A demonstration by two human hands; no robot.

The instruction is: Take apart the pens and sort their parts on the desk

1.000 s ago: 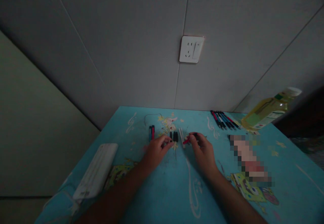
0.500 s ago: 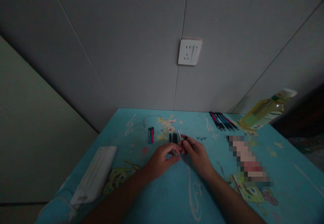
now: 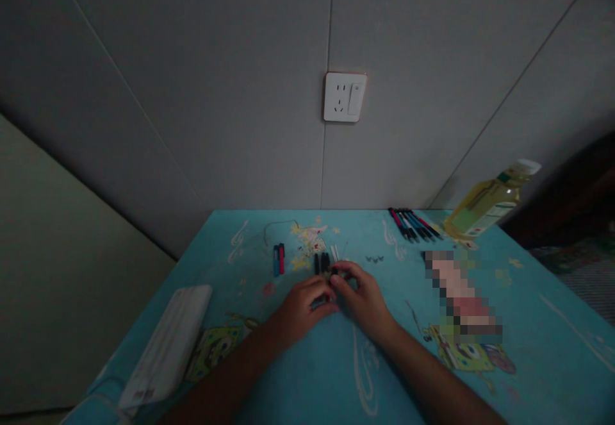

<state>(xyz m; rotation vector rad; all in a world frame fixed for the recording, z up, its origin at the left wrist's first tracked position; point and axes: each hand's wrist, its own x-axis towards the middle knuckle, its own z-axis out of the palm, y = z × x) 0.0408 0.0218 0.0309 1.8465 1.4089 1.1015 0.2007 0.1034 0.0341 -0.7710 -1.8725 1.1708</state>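
My left hand (image 3: 305, 304) and my right hand (image 3: 364, 295) meet over the middle of the table. A small black pen part (image 3: 334, 272) shows at the fingertips of my right hand, which is closed on it. My left hand is curled with thumb and fingers close together; what it holds, if anything, is hidden. Just beyond the fingers lie short black pen parts (image 3: 321, 262) and thin clear tubes (image 3: 335, 253). Further left, a blue pen barrel (image 3: 276, 261) and a red pen barrel (image 3: 281, 259) lie side by side.
Several pens (image 3: 413, 225) lie in a row at the back right, near a bottle of yellow liquid (image 3: 485, 204). A blurred-out flat item (image 3: 461, 293) is at right. On the left rests a white power strip-like block (image 3: 168, 345). A wall socket (image 3: 344, 97) is above.
The view has shifted, so the scene sits further left. My hands are closer together, and the red piece that showed between them is now out of sight.
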